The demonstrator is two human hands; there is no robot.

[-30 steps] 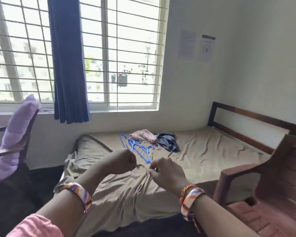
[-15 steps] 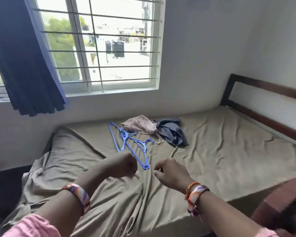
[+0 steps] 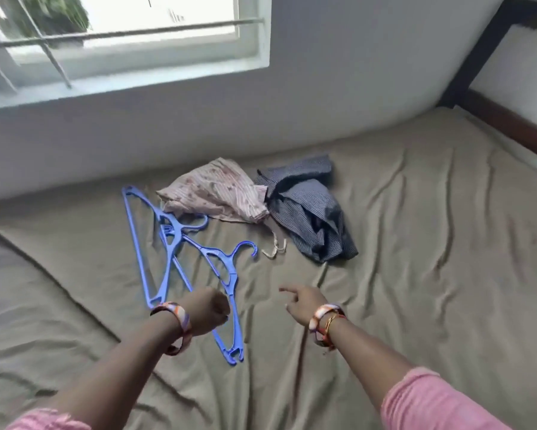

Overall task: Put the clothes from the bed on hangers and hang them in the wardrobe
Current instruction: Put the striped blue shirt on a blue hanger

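Note:
Two crumpled garments lie on the bed (image 3: 416,243) near the wall: a pale pink patterned one (image 3: 217,190) and a dark blue striped one (image 3: 307,206) to its right. A tangle of blue plastic hangers (image 3: 174,240) lies just left of them. My left hand (image 3: 208,310) hovers above the near end of the hangers, its fingers curled into a fist with nothing in it. My right hand (image 3: 301,301) hangs over the olive sheet to the right of the hangers, index finger stretched out toward them, empty.
A white wall with a barred window (image 3: 121,41) runs behind the bed. A dark wooden headboard (image 3: 493,97) closes the right end. A small cream cord (image 3: 273,248) lies between the hangers and the blue garment.
The view has dropped and closed in on the bed. Both hands have reached farther forward over the sheet, the left now above the hangers, and the right index finger has straightened.

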